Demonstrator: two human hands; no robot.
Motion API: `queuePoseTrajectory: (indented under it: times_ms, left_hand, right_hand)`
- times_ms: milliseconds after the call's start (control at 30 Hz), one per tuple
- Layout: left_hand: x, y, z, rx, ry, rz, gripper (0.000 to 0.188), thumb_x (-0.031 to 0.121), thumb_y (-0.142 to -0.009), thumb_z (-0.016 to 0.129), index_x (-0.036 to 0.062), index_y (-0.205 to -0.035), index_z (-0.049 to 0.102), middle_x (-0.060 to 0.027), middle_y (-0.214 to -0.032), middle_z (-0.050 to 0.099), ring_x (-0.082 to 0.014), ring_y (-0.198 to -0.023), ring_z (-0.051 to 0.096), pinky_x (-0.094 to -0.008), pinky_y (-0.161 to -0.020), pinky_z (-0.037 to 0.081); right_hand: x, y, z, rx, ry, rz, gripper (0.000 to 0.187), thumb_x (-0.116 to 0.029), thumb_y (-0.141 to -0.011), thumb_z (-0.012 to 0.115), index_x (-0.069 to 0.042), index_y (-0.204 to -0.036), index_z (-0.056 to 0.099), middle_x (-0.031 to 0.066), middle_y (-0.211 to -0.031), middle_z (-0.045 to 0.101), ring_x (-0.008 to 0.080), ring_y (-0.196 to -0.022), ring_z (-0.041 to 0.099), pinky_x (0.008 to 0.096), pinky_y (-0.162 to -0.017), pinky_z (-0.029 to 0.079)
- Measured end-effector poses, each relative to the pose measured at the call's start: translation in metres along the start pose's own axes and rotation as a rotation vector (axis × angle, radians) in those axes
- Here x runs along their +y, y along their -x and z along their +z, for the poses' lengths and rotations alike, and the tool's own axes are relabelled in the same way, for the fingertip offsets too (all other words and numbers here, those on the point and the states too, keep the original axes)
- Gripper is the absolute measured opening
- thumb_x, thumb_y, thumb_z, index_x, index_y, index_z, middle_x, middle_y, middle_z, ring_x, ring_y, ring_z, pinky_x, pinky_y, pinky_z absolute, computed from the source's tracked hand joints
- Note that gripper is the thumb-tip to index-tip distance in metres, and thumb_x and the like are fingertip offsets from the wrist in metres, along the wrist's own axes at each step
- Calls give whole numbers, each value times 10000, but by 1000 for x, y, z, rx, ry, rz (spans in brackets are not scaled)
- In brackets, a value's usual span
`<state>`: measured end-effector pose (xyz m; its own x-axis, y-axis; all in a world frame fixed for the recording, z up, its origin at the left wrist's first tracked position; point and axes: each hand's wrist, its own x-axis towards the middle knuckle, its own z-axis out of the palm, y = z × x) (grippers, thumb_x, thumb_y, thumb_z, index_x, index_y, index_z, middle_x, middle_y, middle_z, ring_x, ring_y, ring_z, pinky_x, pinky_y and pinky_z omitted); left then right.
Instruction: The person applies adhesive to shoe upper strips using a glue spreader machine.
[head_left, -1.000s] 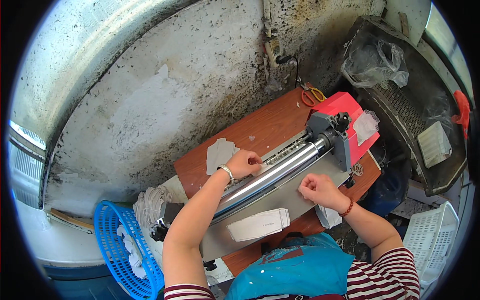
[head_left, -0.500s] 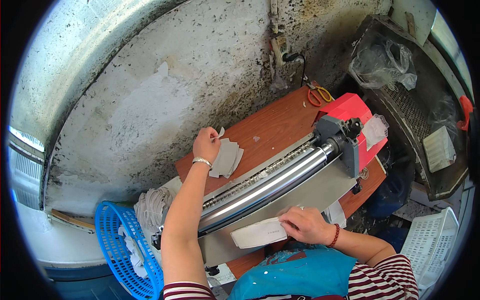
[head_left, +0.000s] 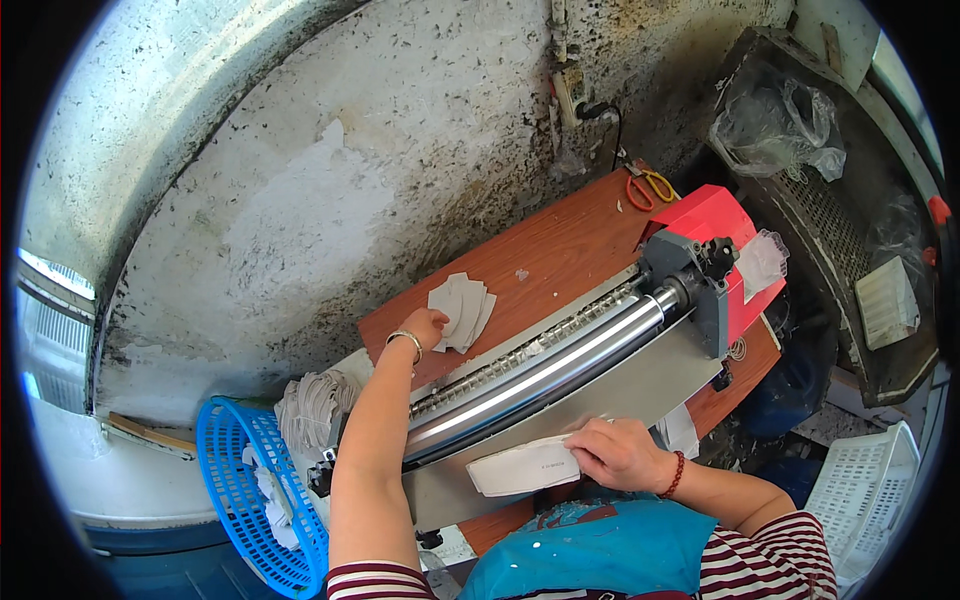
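My right hand [head_left: 622, 455] pinches the right end of a long whitish strip-shaped piece [head_left: 524, 466] with small dark printing, held over the near metal plate of a roller machine [head_left: 540, 375]. Beyond the rollers, several pale flat pieces [head_left: 463, 308] lie fanned on the brown wooden tabletop [head_left: 560, 240]. My left hand [head_left: 425, 328] is at the lower left edge of that fan, its arm reaching across the machine's left end. Its fingers are curled together, and whether a piece is between them is hidden.
A blue basket [head_left: 215, 470] with white scraps stands left, beside a bundle of pale strips [head_left: 312, 408]. Scissors [head_left: 650, 188] lie by the machine's red end housing [head_left: 712, 215]. A white basket [head_left: 858, 490] and a dark metal trough [head_left: 850, 300] are on the right.
My left hand has come down and nearer from the top of the fan to its lower edge; the piece it was lifting no longer shows raised. My right hand keeps its hold.
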<state>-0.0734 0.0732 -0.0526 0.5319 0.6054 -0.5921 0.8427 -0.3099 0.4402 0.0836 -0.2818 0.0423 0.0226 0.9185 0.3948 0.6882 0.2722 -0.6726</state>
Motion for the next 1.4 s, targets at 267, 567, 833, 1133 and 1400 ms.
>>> queuePoseTrajectory:
  times_ms: [267,567,833,1133,1400]
  left_hand:
    - [-10,-4,12,-66,-130,-131,365,81,-815,552,119,-1173,612,-133,-1250,555,-273,-1166,524,-363,-975,416]
    - [-2,-1,4,-26,-144,-167,305,127,-790,609,111,-1092,653,-125,-1187,597,-263,-1096,573,-371,-936,450]
    - [14,11,-8,24,-233,-139,350,206,-713,693,99,-1045,666,-121,-1103,636,-262,-1039,600,-358,-898,466]
    - [3,2,-9,34,-286,-185,357,246,-724,664,69,-1035,665,-129,-1087,641,-268,-1030,603,-366,-895,464]
    - [6,-19,-3,30,-251,-145,517,257,-741,646,107,-1227,553,-133,-1223,566,-277,-1123,548,-379,-956,435]
  right_hand:
    - [-3,7,2,-16,2,-9,177,-68,-733,653,-91,-899,596,50,-769,574,235,-588,586,329,-498,470]
    - [1,6,5,-41,9,-1,166,-77,-732,657,-101,-889,607,40,-747,561,230,-580,583,320,-488,464]
    - [4,5,6,-31,27,-6,166,-84,-730,662,-105,-885,608,33,-745,562,220,-569,584,317,-481,462]
    - [6,6,8,2,24,0,157,-79,-718,663,-109,-864,611,26,-722,562,208,-555,586,307,-470,460]
    - [11,8,12,60,56,-22,169,-84,-686,669,-118,-848,633,13,-669,545,190,-508,562,296,-446,450]
